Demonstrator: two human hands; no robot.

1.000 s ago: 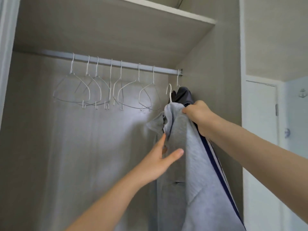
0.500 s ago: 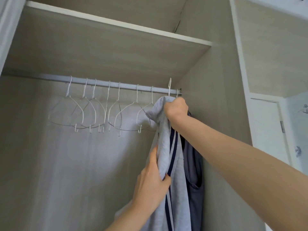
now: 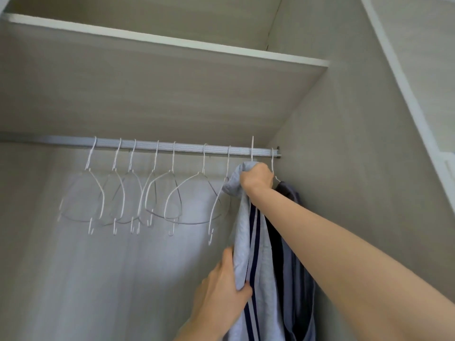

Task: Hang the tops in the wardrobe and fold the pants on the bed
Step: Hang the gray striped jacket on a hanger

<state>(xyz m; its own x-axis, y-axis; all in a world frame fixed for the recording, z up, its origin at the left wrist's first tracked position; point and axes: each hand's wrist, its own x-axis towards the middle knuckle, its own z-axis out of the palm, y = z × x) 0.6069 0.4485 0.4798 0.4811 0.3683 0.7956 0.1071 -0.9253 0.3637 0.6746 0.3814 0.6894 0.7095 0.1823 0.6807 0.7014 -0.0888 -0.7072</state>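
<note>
Wardrobe interior (image 3: pixel 344 168), pale woodgrain; ribbed metal rail (image 3: pixel 172 146) under shelf. Right hand (image 3: pixel 256 178), arm raised, clenches bunched light-grey top (image 3: pixel 263 279), navy-striped, at rail's right end; its hook (image 3: pixel 252 148) now crosses the rail. Left hand (image 3: pixel 221 286) grips fabric lower. Dark top (image 3: pixel 295 267) behind. Seven empty white wire hangers (image 3: pixel 138 193) left.

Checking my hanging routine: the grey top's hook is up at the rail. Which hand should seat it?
Right hand, probably: it grips the grey top just beneath the hook at the rail. The left hand holds fabric much lower.
</note>
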